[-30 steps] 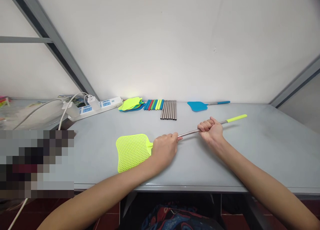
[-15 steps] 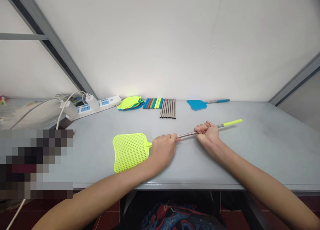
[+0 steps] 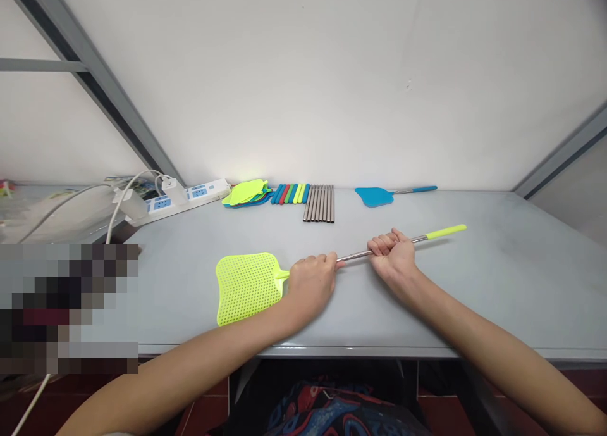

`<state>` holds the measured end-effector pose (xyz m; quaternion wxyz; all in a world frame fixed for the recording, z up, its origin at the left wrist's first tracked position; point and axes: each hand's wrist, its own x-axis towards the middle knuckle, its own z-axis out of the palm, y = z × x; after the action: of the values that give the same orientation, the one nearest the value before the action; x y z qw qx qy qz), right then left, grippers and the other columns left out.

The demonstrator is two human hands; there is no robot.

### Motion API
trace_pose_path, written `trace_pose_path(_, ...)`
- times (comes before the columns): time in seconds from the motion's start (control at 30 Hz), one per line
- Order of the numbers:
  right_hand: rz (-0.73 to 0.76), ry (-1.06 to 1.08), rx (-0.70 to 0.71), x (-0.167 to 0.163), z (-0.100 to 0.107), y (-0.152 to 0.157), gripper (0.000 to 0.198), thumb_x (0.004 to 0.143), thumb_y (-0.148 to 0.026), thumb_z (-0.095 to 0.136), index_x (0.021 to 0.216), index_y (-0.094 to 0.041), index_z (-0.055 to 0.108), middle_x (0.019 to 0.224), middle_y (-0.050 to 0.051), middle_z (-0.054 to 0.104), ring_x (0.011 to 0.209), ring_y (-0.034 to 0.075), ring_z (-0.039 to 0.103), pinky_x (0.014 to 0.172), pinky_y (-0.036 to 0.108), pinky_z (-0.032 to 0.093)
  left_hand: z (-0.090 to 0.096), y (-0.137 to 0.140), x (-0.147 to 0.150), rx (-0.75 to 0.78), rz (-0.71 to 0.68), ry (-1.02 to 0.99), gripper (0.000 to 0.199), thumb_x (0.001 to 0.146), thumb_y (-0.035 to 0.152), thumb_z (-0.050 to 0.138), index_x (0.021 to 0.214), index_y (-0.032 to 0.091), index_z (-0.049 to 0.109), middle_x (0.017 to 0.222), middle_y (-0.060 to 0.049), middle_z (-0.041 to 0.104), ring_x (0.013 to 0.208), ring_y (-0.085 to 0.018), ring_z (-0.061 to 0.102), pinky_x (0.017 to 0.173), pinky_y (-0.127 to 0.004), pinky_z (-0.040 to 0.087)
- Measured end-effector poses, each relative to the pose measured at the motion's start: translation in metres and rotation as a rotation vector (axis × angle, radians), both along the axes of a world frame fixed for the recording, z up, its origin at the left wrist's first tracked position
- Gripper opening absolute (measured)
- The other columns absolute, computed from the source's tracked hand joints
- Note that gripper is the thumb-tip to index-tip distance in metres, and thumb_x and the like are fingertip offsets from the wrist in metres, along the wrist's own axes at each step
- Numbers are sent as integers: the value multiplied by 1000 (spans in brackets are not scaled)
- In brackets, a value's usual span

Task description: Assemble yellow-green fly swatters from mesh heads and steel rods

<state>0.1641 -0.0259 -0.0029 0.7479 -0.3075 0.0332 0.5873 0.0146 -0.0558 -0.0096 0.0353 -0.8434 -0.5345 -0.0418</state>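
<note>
A fly swatter [image 3: 249, 287] with a perforated yellow-green head, a thin metal rod and a yellow-green grip lies slantwise across both hands, just above the grey table. My left hand [image 3: 312, 284] is closed around the rod near the head, knuckles up. Farther right, my right hand [image 3: 393, 252] wraps the same rod with its fingers turned up, a short way from the grip [image 3: 446, 231]. Bare rod shows between the two hands. The parts under my fingers are hidden.
Along the wall lie stacked swatter heads [image 3: 246, 193], a row of coloured grips [image 3: 290, 194], several metal tubes [image 3: 319, 204] and a blue fly swatter [image 3: 374, 197]. A white power strip [image 3: 199, 194] with plugged-in cables sits at the left on the table [image 3: 474, 297].
The yellow-green grip end has slid slightly right, with a little more rod showing beyond my right hand. Both hands keep their hold in nearly the same place.
</note>
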Motion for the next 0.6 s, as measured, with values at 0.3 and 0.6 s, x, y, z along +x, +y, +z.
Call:
trace_pose_path(0.3,28,41,-15,-1,-2,0,30,78,-15,27,55,-19,7,38,-8,9,31,8,12,32,20,20,3,11,-7,16,-27,-12,37,85,39,20,83,19,52,71,-4,60,67,-19,56,55,-27,34)
trace_pose_path(0.6,298,18,254,11,14,7,25,78,-38,37,67,-18,45,51,-2,45,51,11,49,51,26,43,18,24,-14,84,-16,-133,42,85,43,15,76,20,49,72,-1,61,65,-17,55,47,-25,23)
